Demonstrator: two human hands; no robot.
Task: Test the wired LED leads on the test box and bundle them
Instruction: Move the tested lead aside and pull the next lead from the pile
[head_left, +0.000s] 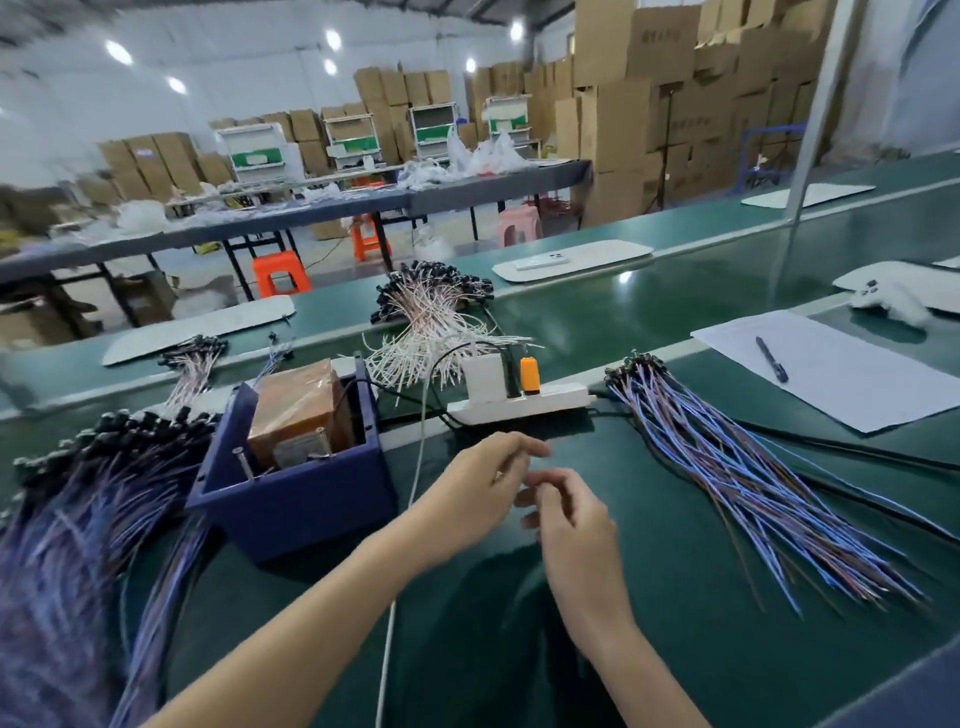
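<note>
Holds left hand (475, 480) and right hand (569, 519) fingertip-close just right of the test box (291, 499), both loosely curled, cannot make out anything pinched, and spots the blue-wired leads (737, 467) farther right, nearer the right hand, lying heads-away.

Test box (296, 467) — left of power strip (519, 405).

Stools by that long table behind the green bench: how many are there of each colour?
Orange stools: 2
Pink stool: 1
Total: 3
</note>
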